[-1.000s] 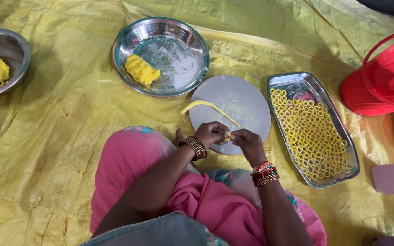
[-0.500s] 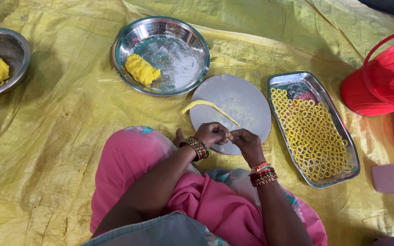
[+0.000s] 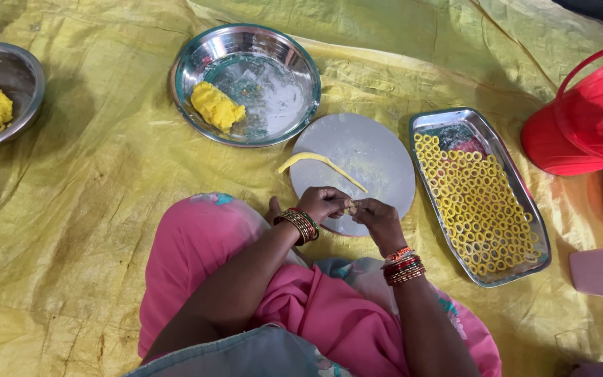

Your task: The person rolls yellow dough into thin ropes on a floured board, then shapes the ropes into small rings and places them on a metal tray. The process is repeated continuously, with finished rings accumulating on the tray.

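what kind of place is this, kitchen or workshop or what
Likely a floor-level snack-making spot, home or small kitchen: a yellow sheet spread as work surface, steel bowl with dough, and a tray filled with small dough rings.

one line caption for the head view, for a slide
Both hands pinch yellow dough over a round board, beside a tray of dough rings.

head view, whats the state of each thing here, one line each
left hand: pinching a small piece of dough with the right
right hand: fingertips meet the left's on that piece
dough strip: lying curved on the board
round board: flat on the sheet, floury
rectangular tray: nearly full of dough rings
round steel bowl: holds one dough lump
left steel bowl: holds dough
red bucket: lying tipped
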